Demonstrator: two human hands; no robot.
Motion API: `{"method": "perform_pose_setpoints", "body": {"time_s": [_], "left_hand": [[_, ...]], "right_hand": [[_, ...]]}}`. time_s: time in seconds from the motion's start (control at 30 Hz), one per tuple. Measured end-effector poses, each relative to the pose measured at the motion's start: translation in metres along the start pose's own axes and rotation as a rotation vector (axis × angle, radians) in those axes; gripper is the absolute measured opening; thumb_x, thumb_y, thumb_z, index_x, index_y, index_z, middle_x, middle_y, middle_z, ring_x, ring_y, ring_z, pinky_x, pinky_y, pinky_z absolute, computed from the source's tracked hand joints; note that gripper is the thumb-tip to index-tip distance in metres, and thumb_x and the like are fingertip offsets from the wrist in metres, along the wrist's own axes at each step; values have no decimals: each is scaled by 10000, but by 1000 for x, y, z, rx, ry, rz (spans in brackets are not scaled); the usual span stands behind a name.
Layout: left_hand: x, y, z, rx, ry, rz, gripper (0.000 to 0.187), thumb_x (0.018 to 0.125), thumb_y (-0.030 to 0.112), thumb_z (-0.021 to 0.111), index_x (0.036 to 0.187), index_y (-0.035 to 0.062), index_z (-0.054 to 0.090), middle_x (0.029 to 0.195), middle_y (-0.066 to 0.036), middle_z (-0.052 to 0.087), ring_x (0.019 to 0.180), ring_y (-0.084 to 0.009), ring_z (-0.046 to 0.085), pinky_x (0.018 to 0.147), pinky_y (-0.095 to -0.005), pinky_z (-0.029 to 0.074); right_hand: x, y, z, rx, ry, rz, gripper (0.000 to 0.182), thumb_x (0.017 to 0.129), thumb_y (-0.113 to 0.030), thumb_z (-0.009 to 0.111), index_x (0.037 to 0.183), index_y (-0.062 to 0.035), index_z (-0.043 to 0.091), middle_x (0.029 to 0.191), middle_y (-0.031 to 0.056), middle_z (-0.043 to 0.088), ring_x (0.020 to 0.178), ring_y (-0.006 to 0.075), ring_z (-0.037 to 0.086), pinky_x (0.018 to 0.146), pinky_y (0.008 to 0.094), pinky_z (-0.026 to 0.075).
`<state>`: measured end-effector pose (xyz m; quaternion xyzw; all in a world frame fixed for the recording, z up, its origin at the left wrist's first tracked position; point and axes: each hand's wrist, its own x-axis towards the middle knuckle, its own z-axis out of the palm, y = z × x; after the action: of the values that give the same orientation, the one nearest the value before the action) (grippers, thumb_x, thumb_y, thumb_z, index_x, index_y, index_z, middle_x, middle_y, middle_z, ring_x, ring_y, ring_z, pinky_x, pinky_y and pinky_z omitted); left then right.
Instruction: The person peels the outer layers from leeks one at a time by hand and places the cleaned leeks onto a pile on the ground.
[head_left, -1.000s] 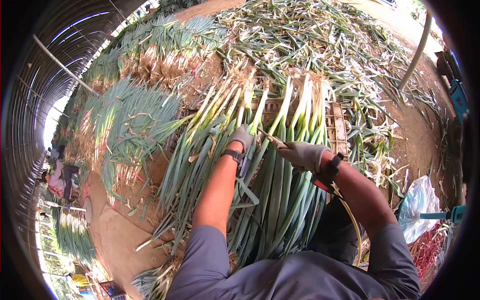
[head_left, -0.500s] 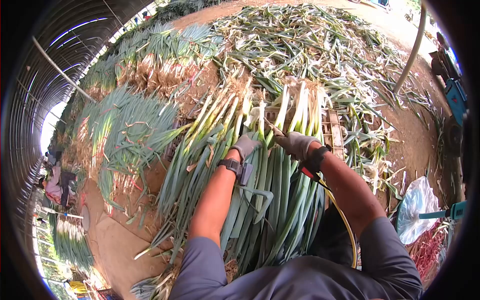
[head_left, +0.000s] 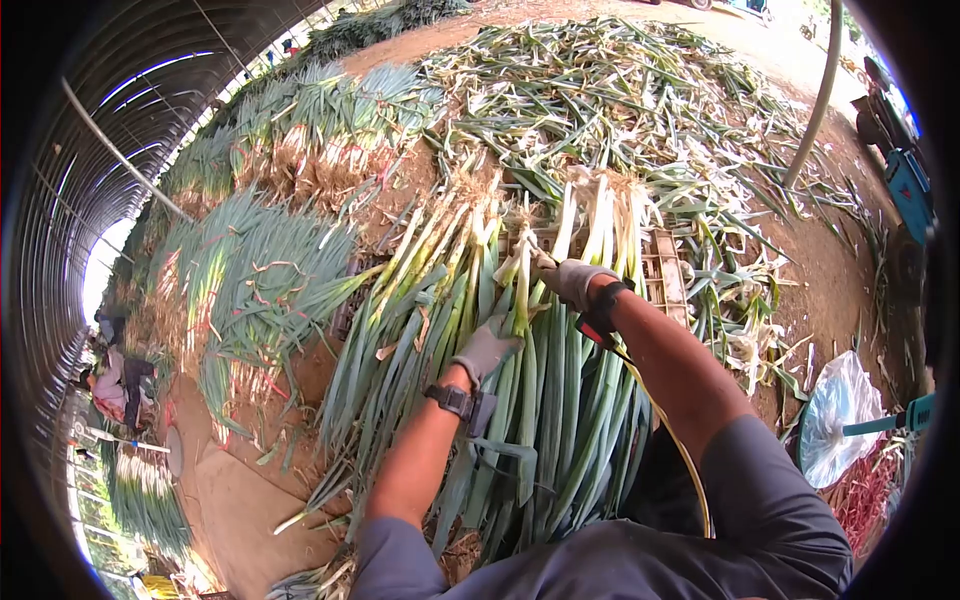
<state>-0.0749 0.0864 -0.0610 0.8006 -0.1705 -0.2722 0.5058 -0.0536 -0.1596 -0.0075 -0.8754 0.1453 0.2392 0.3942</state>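
Note:
My left hand (head_left: 487, 350), in a grey glove, is closed around the green part of one long green onion (head_left: 523, 290) just below its pale shank. Loosened outer skin curls from that stalk near the root end. My right hand (head_left: 577, 283), also gloved, is closed beside the shank on what looks like an air blow gun (head_left: 597, 325), red and black, mostly hidden by the hand and wrist. A yellow hose (head_left: 672, 425) runs from it towards my body. More green onions (head_left: 600, 225) lie on both sides, roots pointing away from me.
A slatted crate (head_left: 662, 268) sits under the stalks. Beyond it spreads a heap of stripped leaves (head_left: 610, 100). Tied green onion bundles (head_left: 270, 260) cover the ground at left. A clear plastic bag (head_left: 838, 415) and red strings (head_left: 860, 495) are at right; a pole (head_left: 818, 100) stands behind.
My left hand has moved down and slightly left along the green onion. The right hand has shifted slightly left and up, and outer skin now hangs loose around the shank.

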Motion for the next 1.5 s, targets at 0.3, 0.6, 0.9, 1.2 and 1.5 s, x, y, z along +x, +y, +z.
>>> {"method": "perform_pose_setpoints", "body": {"time_s": [0.3,0.6,0.9,1.2,1.5], "left_hand": [[-1,17,31,707,86,-210,805,870,322,683,1535,24,341,1231,-259,668,1128,-423,652,982,-502,515],[-10,30,30,667,80,-208,718,876,293,675,1499,91,381,1241,-272,650,1155,-438,624,1008,-481,502],[1,-31,13,35,0,122,635,852,173,754,1431,58,522,1268,-154,664,1149,-285,627,1036,-362,466],[-9,-77,-25,157,-42,242,470,980,283,653,1372,29,608,1321,-95,655,1177,-142,612,1064,-290,437],[-15,-78,-22,-659,-112,-80,529,967,259,646,1435,39,535,1200,-97,689,1063,-163,680,959,-310,564]], "right_hand": [[41,17,17,-207,279,-191,741,961,-673,338,1048,-29,695,872,167,708,727,242,694,671,420,549],[23,12,8,-375,120,-169,699,966,-624,299,1062,-60,701,820,172,706,725,297,706,699,438,542],[27,14,12,-9,55,-230,722,951,-668,344,993,-23,665,775,117,646,673,227,625,623,395,527],[14,2,4,256,-86,-77,607,947,-606,512,977,-21,670,736,52,563,570,184,525,526,366,450],[-29,2,-12,445,-69,-88,654,962,-666,493,854,-32,611,624,33,502,480,160,477,460,355,405]]}}
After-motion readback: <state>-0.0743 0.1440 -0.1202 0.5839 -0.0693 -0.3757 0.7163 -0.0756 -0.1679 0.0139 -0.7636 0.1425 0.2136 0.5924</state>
